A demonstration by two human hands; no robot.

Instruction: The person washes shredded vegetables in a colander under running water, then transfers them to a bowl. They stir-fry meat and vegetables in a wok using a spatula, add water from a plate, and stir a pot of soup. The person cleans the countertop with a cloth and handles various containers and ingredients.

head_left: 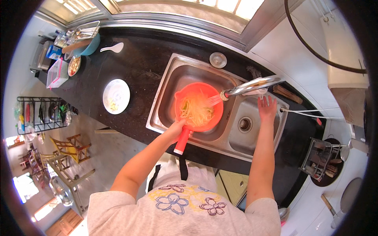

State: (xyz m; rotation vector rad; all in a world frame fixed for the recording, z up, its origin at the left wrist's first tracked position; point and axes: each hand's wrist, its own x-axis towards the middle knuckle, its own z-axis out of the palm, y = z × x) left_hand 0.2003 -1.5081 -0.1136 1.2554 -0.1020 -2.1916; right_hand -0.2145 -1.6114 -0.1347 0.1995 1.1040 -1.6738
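Note:
My left hand [178, 130] grips the handle of a red plastic handled bowl [178, 112] at its rim, thumb on top. It is over the left basin of the steel sink [156, 114]. Pale green and whitish vegetable shreds [193, 113] lie inside it. The chrome faucet [248, 87] points down at the bowl, and streams of water seem to fall from its head onto the shreds. My right hand [267, 108] is empty with fingers spread, above the back of the right basin beside the faucet's base. Whether its fingertips touch anything there is unclear.
On the black counter [138, 133] to the left are a white plate [123, 96] with scraps and a white spoon [113, 48]. Farther left stand a blue bowl [93, 46] and a pink-rimmed basket [57, 74]. A small glass dish [217, 59] sits behind the sink; a wire rack [319, 157] stands right.

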